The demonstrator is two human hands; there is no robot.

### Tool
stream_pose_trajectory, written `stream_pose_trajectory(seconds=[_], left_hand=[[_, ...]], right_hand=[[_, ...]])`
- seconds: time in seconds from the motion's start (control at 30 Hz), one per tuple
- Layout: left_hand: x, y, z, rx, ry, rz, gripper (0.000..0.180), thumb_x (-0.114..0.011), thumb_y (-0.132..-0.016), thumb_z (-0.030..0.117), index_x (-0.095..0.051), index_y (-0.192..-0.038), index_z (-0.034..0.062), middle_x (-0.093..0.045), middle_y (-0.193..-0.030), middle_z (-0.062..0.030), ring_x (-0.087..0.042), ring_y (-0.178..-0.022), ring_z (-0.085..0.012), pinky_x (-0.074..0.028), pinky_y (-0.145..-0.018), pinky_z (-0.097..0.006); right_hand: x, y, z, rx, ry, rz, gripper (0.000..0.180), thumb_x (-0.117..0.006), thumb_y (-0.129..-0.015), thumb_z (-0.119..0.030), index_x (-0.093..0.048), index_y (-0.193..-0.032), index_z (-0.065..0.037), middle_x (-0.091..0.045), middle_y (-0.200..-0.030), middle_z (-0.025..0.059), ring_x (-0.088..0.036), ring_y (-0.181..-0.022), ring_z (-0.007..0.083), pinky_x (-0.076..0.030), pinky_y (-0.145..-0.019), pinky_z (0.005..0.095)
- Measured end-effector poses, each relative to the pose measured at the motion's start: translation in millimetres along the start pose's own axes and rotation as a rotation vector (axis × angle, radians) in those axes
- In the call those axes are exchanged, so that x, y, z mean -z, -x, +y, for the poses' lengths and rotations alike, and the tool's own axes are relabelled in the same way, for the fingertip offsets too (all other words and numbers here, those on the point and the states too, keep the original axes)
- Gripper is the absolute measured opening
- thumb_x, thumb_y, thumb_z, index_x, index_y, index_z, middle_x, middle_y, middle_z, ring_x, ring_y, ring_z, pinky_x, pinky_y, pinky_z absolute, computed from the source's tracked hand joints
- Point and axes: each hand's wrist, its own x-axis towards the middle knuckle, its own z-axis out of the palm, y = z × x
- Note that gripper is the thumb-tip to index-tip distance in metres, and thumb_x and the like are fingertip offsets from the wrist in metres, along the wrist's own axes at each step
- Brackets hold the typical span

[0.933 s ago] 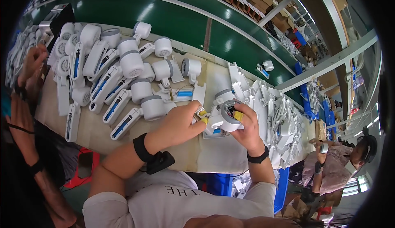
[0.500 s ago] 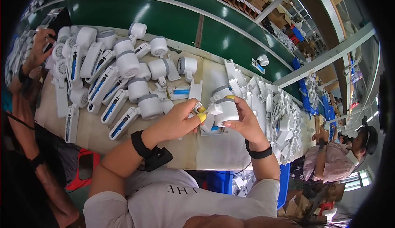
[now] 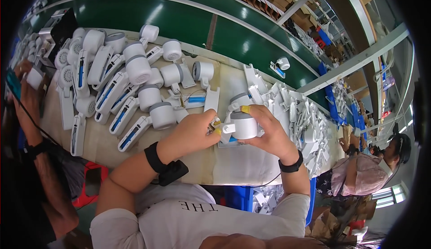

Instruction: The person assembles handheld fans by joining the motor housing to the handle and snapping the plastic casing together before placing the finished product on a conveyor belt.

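My right hand (image 3: 271, 134) is closed around a white, round fan head (image 3: 245, 126) with a grey rim, its short neck pointing left. Close by, my left hand (image 3: 195, 130) pinches a small, shiny piece at its fingertips, too small to name, beside that neck. Yellow coverings show on fingertips of both hands. Behind the held fan head stands another white fan head (image 3: 241, 99). Just beyond my left hand lies an opened white handle with a blue battery (image 3: 196, 99) and thin wires.
Several assembled white handheld fans (image 3: 107, 91) crowd the table's left side. White plastic casings (image 3: 305, 134) are heaped at the right. A green conveyor belt (image 3: 242, 40) runs behind, carrying one fan (image 3: 279, 67). A co-worker's hand (image 3: 22, 71) is at far left; another person (image 3: 366, 175) sits at right.
The fan head in my right hand has turned and shifted slightly left. The belt and its fan have slid left. The left co-worker's hand has dropped and now holds a white fan part.
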Motion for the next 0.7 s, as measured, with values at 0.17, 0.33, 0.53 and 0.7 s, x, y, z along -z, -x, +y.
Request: stream_pose_trajectory(seconds=[0.17, 0.33, 0.53, 0.7], left_hand=[[-14.1, 2.3, -0.2, -0.050, -0.274, -0.003, 0.029, -0.059, -0.072, 0.018, -0.047, -0.092, 0.0007, -0.058, -0.074, -0.0181, -0.058, -0.064, -0.0345, -0.046, -0.057, -0.042], [-11.0, 6.6, 10.6, -0.035, -0.320, -0.047, 0.028, -0.060, -0.070, 0.015, -0.047, -0.091, 0.0006, -0.058, -0.072, -0.0174, -0.058, -0.065, -0.0357, -0.046, -0.057, -0.042], [-19.2, 8.5, 16.3, -0.058, -0.353, -0.193, 0.026, -0.059, -0.073, 0.016, -0.047, -0.090, 0.0014, -0.058, -0.075, -0.0177, -0.057, -0.066, -0.0360, -0.045, -0.057, -0.044], [-19.8, 13.2, 19.0, -0.047, -0.300, -0.275, 0.027, -0.060, -0.074, 0.016, -0.050, -0.093, 0.0010, -0.059, -0.073, -0.0198, -0.058, -0.066, -0.0370, -0.044, -0.056, -0.042]], right_hand=[[13.0, -8.9, -20.5, -0.064, 0.139, -0.228, 0.062, -0.074, -0.063, -0.009, -0.048, -0.118, -0.005, -0.052, -0.110, 0.0154, -0.053, -0.098, 0.0330, -0.048, -0.079, 0.0353], [13.7, -8.4, -29.6, -0.062, 0.249, -0.199, 0.065, -0.074, -0.065, -0.016, -0.046, -0.122, -0.006, -0.052, -0.107, 0.0161, -0.055, -0.090, 0.0332, -0.047, -0.076, 0.0368], [10.2, 13.7, -26.8, -0.178, 0.172, -0.332, 0.060, -0.071, -0.067, -0.020, -0.046, -0.119, -0.004, -0.052, -0.092, 0.0162, -0.055, -0.085, 0.0334, -0.046, -0.071, 0.0398], [7.3, 24.6, -20.5, -0.204, 0.103, -0.357, 0.064, -0.070, -0.067, -0.022, -0.044, -0.123, -0.005, -0.051, -0.094, 0.0140, -0.054, -0.087, 0.0306, -0.045, -0.071, 0.0371]])
